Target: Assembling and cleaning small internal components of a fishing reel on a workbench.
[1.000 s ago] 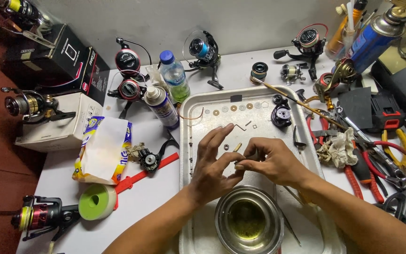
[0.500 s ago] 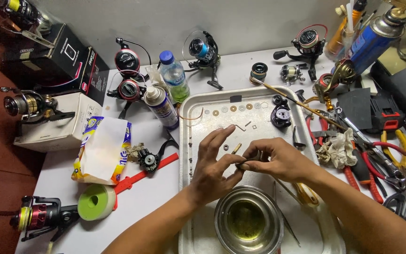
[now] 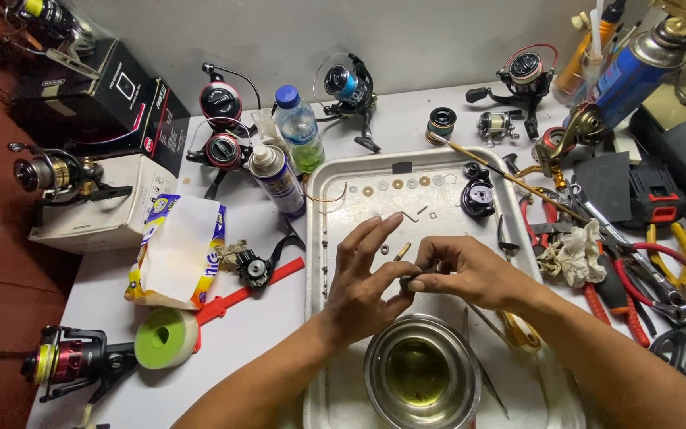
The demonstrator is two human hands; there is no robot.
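Over the middle of the metal tray [image 3: 335,238], the left hand [image 3: 367,286] and right hand [image 3: 462,274] meet, each grip pinched narrow on one small dark part [image 3: 408,280] held between their fingertips. The steel bowl [image 3: 422,373] of yellowish liquid sits just below, near the worktop's front edge. A slip could likely drop the part into the bowl or among the loose washers [image 3: 395,184].
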